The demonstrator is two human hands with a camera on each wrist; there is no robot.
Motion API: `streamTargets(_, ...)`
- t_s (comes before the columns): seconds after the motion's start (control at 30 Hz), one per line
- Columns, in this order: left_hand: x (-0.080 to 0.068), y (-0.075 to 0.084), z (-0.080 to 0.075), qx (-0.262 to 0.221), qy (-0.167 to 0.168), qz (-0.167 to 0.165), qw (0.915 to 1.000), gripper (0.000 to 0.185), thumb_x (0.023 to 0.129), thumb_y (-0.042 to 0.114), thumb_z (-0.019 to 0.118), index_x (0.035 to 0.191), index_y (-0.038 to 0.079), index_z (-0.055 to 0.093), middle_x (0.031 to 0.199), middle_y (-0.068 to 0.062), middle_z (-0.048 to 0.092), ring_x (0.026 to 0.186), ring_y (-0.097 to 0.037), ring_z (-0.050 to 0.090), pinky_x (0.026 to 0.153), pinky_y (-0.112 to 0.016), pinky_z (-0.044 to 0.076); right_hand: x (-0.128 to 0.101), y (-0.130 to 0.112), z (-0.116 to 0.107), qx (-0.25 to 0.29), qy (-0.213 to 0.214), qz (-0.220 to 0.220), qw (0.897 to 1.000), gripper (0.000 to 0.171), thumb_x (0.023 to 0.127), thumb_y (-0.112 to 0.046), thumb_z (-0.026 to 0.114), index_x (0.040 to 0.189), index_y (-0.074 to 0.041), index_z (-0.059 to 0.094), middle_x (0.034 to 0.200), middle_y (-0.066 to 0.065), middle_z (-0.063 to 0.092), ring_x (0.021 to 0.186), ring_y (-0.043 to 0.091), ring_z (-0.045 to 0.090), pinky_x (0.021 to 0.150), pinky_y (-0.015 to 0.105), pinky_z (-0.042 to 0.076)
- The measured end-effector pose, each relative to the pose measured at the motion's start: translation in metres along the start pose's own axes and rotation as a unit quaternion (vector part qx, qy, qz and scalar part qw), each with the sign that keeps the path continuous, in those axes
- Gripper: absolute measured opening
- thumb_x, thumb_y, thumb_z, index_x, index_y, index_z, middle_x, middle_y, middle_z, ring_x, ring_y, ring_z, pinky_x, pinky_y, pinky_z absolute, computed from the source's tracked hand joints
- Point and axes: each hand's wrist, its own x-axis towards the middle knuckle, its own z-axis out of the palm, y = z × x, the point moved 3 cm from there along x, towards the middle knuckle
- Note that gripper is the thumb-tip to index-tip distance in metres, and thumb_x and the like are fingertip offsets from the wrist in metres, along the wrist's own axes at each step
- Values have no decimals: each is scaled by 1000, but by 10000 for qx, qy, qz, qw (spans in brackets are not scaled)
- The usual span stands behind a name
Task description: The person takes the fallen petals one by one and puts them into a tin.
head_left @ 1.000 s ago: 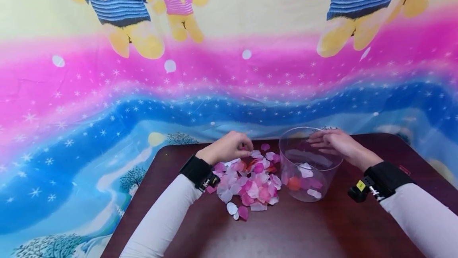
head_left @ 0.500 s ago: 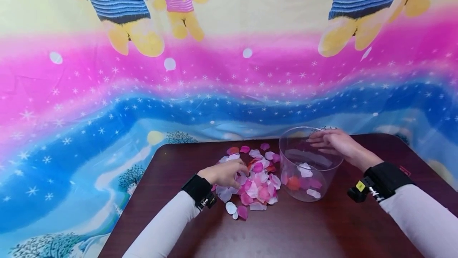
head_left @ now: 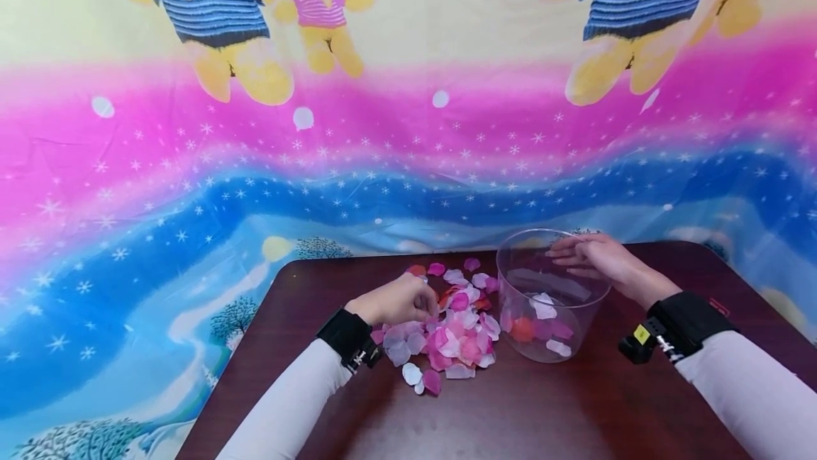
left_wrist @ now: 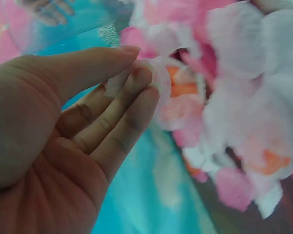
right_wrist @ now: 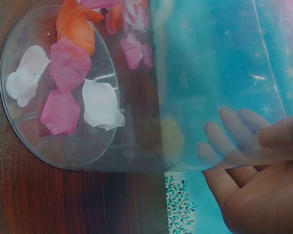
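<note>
In the head view my left hand (head_left: 397, 300) is at the left side of a heap of pink, white and red artificial petals (head_left: 462, 336). Between its thumb and fingertips it pinches a thin, pale petal (left_wrist: 162, 90), best seen in the left wrist view. A clear plastic bucket (head_left: 550, 356) stands upright just right of the heap. Several petals, such as a white petal (right_wrist: 100, 103) and an orange petal (right_wrist: 74, 30), lie on its bottom. My right hand (head_left: 596, 261) rests against the bucket's far right side near the rim, its fingers extended and visible through the wall.
All this sits on a dark red-brown table (head_left: 510, 417) with rounded corners. Stray petals, among them a magenta petal (head_left: 432, 382), lie at the heap's near edge. Behind the table hangs a colourful printed cloth (head_left: 408, 127) with teddy bears and snowflakes.
My left hand has come from the heap's far edge toward me, spread its fingers over the petals, then drawn them together on a petal. My right hand and the bucket have stayed put.
</note>
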Motion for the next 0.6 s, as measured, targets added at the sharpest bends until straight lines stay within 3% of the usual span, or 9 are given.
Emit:
streamTargets(0.33,9,28,-46,472,304,318,9979,12,92,3,73,90,14,76,85,4,70,77,-6,64,73,-20,53,0,4,-1,17,77,29,10000,53,100,-2,28,151,5,43,149,26,51,135,43,52,110,54,42)
streamTargets(0.6,39,78,-74,544,448,955,9929,10,94,2,70,99,7,77,95,-3,74,88,-10,69,79,-16,53,0,2,-1,-3,66,-20,10000,54,100,-3,27,150,6,43,149,27,50,135,44,51,109,54,43)
